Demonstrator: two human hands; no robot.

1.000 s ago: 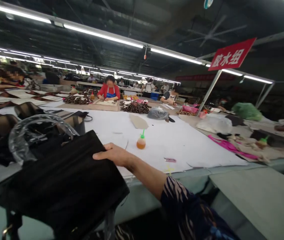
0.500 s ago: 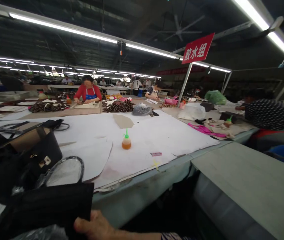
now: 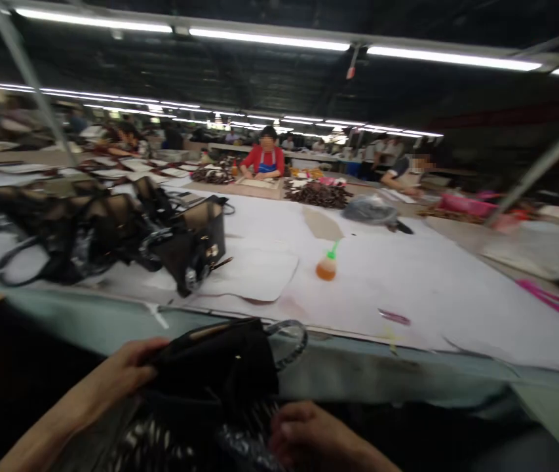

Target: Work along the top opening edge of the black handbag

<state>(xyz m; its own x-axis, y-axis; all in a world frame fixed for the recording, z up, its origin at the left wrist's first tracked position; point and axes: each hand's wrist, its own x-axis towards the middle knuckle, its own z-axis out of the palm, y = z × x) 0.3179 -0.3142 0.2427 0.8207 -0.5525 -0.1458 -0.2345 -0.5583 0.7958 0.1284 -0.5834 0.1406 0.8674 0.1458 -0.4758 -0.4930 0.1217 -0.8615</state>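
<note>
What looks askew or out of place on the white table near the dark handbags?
Nothing is spilled. The small orange bottle with a green nozzle stands upright. The dark handbags sit jumbled, one leaning at the table's near edge. Motion blur hides finer damage.

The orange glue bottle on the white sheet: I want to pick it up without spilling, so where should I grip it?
Probably grip the glue bottle around its round orange body, coming from the near table edge. It stands upright and apart from other things, and its green nozzle looks too thin and tilted to hold well.
</note>
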